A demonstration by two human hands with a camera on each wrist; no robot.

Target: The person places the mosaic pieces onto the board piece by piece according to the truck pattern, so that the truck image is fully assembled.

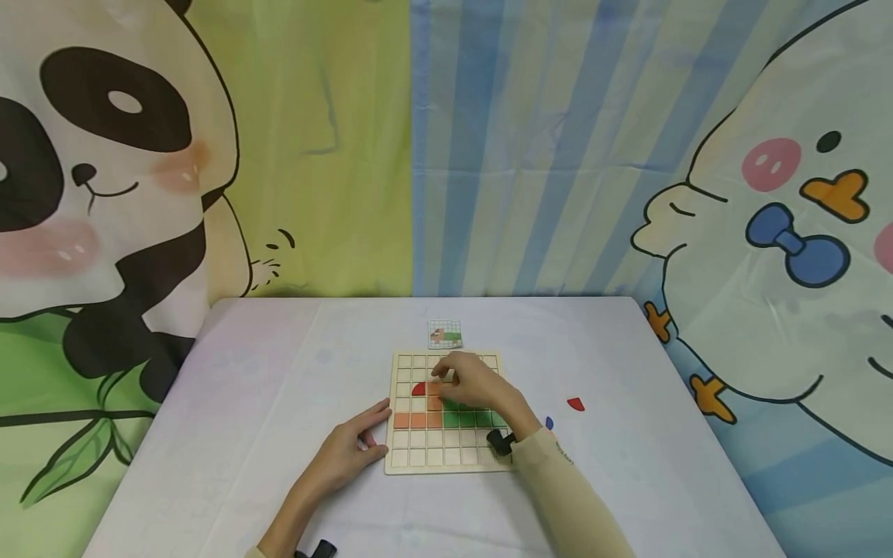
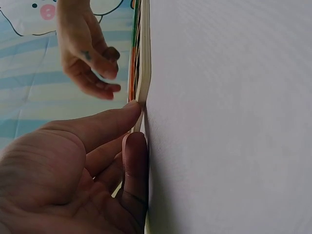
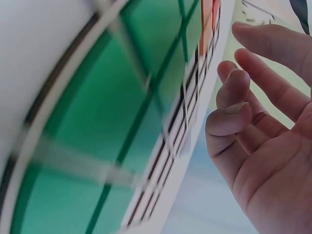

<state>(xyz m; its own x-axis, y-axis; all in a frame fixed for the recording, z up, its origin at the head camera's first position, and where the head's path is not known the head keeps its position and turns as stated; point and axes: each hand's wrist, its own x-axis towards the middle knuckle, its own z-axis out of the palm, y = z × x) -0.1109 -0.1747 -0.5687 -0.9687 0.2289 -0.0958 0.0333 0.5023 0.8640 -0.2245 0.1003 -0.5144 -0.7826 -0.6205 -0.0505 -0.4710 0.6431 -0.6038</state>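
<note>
A square wooden grid board [image 1: 446,459] lies on the table, partly filled with flat coloured pieces. Its left edge is touched by the thumb and fingers of my left hand [image 1: 345,453], seen close up in the left wrist view. Over the upper middle of the board hovers my right hand [image 1: 470,380], fingers loosely bent, with no piece showing between them in the right wrist view. Near its fingertips are a red rounded piece [image 1: 418,389] and orange pieces [image 1: 434,403]. Green pieces [image 1: 467,419] lie below the hand, beside a row of orange squares [image 1: 412,420].
Beyond the board is a small pattern card [image 1: 445,334] showing an orange and green figure on a grid. Loose on the table to the right are a red piece [image 1: 575,404] and a blue piece [image 1: 549,422]. Printed curtains [image 1: 523,155] hang behind the white table [image 1: 279,372].
</note>
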